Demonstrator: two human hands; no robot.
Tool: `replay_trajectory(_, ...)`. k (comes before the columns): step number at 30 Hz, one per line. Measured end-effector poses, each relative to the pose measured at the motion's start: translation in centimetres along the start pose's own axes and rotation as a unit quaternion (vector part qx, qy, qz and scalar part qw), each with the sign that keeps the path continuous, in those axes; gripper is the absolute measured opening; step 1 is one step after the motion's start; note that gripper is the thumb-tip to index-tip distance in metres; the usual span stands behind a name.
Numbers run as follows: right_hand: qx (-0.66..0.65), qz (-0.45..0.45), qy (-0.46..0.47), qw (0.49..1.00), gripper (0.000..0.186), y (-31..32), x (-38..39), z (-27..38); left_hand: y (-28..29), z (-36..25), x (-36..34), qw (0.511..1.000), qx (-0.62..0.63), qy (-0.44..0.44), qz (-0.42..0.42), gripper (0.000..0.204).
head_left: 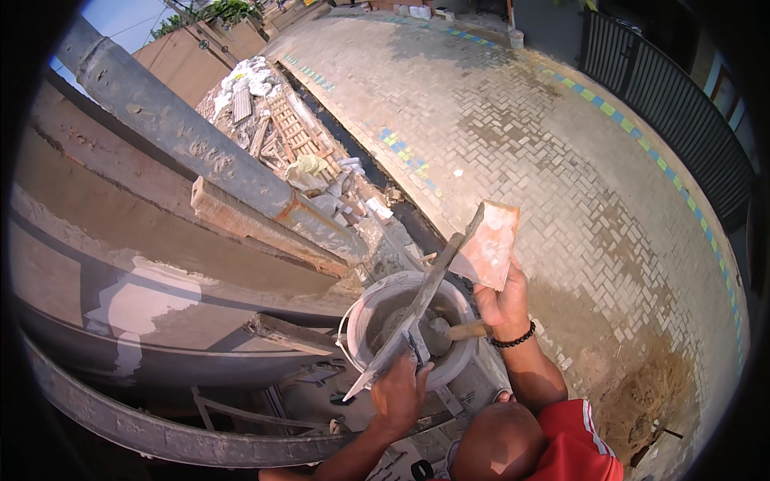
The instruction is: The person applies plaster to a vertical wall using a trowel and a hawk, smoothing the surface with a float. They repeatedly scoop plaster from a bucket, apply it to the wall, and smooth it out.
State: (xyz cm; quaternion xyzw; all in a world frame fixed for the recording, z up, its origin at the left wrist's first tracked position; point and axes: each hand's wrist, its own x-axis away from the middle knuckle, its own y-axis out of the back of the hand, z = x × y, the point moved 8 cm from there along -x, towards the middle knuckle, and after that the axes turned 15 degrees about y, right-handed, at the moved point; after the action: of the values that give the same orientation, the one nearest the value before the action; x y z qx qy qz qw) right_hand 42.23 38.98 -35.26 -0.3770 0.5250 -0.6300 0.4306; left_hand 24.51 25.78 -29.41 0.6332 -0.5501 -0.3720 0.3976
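Observation:
My left hand [399, 394] grips a long, narrow grey plastering float [427, 297], which is tilted over a white bucket [360, 314]. My right hand [505, 303] pinches the lower edge of a reddish, four-sided flat piece [491, 240] smeared with white. The far end of the float lies close to this piece's left edge; whether they touch, I cannot tell. Grey, wet-looking mix coats the inside of the bucket, partly hidden by the float. A tool with a wooden handle [468, 330] rests in the bucket, its handle over the right rim and its head caked in grey.
A thick grey pipe [176, 120] and a wooden beam [257, 227] slant across the left, beside a partly plastered wall [152, 297]. Beyond the bucket are rubble, a bamboo ladder [295, 128] and a ditch [341, 127]. Right lies a paved street [513, 144] with a sand pile [642, 397].

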Motion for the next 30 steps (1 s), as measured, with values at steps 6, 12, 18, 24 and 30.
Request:
replay_trajectory(6,0.013,-0.004,0.002,1.0,0.042,-0.4,-0.2,0.6,0.1,-0.7,-0.1,0.999,-0.033,-0.01,0.008,0.025)
replay_trajectory(12,0.076,0.015,0.034,0.996,0.045,-2.0,-0.2,2.0,1.0,-1.9,-0.5,0.998,-0.066,-0.012,0.018,0.023)
replay_trajectory(18,0.14,0.033,0.076,0.987,0.046,-2.5,-0.3,2.2,1.4,-1.9,-0.5,0.996,-0.075,-0.001,0.037,0.028)
replay_trajectory(24,0.204,0.071,0.123,0.969,0.05,-3.1,-0.6,2.5,1.8,-2.3,-0.8,0.994,-0.087,0.023,0.058,0.026)
replay_trajectory(30,0.256,0.109,0.136,0.951,0.057,-4.3,0.5,2.8,2.5,-3.2,-1.6,0.995,-0.051,0.016,0.08,0.026)
